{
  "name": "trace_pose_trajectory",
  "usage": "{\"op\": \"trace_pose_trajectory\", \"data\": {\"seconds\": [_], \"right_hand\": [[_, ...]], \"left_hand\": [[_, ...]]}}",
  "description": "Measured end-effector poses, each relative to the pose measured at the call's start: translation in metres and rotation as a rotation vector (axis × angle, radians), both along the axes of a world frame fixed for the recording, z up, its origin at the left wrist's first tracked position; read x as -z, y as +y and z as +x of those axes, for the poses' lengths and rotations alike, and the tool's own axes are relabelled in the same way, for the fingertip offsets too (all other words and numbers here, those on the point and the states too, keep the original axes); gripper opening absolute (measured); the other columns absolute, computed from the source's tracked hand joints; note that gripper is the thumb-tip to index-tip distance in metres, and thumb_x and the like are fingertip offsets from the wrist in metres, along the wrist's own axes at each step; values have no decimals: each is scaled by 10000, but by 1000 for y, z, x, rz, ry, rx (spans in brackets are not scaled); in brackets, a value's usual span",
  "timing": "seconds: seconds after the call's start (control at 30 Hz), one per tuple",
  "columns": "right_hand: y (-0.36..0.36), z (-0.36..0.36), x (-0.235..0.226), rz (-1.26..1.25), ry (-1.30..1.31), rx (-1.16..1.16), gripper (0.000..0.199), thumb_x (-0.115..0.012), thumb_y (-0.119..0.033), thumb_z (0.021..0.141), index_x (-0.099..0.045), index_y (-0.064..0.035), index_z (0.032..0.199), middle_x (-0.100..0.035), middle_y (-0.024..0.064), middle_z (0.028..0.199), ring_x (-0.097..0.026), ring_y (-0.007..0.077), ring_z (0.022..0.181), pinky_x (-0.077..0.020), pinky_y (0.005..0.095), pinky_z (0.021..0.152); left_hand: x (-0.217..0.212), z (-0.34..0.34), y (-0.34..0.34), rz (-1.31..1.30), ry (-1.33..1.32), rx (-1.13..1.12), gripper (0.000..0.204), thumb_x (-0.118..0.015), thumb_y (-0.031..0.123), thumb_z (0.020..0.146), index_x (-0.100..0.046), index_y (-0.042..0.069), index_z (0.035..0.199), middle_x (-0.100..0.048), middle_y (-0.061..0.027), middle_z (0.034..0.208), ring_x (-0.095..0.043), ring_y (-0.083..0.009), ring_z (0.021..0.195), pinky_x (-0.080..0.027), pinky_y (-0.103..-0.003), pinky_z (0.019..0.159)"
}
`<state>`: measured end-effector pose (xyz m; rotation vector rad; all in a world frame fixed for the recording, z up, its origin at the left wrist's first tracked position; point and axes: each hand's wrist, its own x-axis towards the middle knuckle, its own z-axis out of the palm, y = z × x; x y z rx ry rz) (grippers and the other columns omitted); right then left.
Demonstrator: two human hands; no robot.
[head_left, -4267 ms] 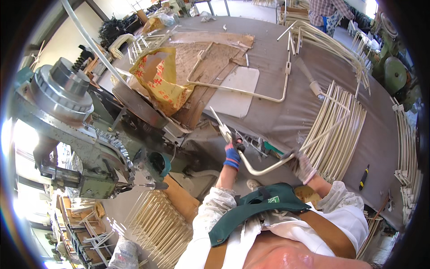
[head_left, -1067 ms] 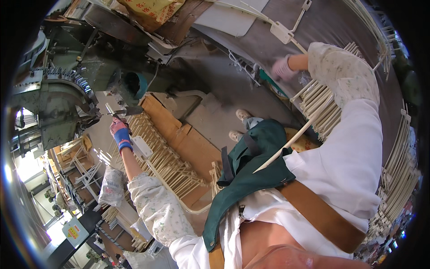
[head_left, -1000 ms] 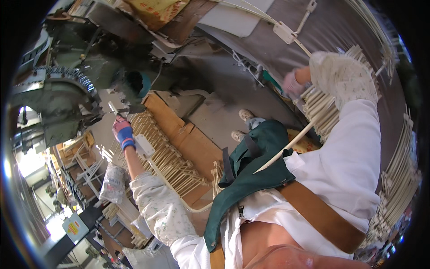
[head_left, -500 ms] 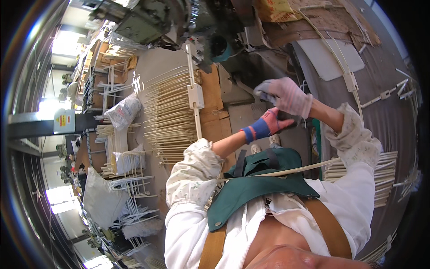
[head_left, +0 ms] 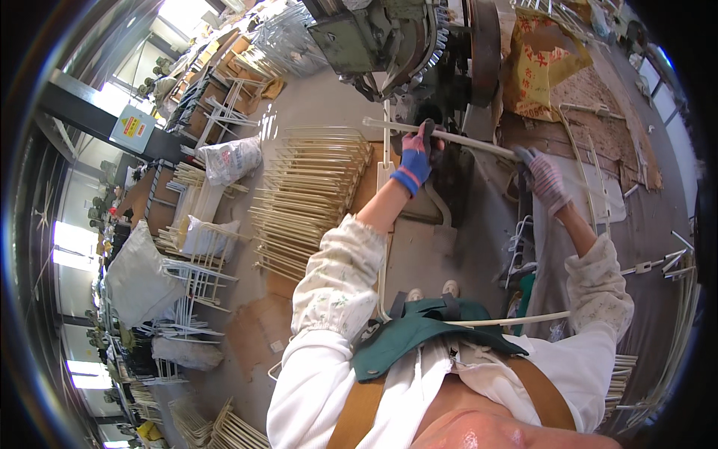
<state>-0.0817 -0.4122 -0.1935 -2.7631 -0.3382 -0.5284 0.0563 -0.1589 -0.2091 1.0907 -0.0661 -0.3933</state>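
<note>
A straight cream-coloured tube lies across in front of the machine, its left end sticking out past my left hand. My left hand, in a blue and pink glove, is closed round the tube near that end. At the tube's right end, my right hand in a pale striped glove has its fingers closed on it. A bent cream tube frame runs up on the left under my left forearm and passes across my front at the waist, over the green apron. A flat bracket on it is partly hidden by my left wrist.
A green machine with a dark wheel stands ahead. Many cream tube frames lie stacked on the floor at left. To the right are a grey-covered table, a yellow sack and loose tubes. White sacks sit farther left.
My hands, close together with no tube visible in them before, have moved forward and apart and now hold the straight tube. The view has shifted, showing more of the machine and yellow sack.
</note>
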Motion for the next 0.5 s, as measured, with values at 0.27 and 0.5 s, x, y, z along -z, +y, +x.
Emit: {"op": "trace_pose_trajectory", "data": {"seconds": [0.27, 0.5], "right_hand": [[-37, 62, 11, -61, -16, -66, 403, -491, -48, 741, -517, -121, 1135, -568, 157, 778, -560, 332, 757, -453, 373, 685], [-53, 82, 10, -30, 164, -103, 396, -471, 2, 698, -536, -107, 1073, -582, 157, 768, -561, 340, 737, -453, 397, 637]], "left_hand": [[42, 69, -37, 38, 128, -34, 361, -514, 351, 842, -604, 38, 686, -546, -63, 502, -400, -123, 313, -281, -253, 301], [54, 87, -48, -5, 299, -10, 269, -517, 312, 827, -568, 49, 802, -523, -62, 554, -336, -99, 330, -255, -239, 329]]}}
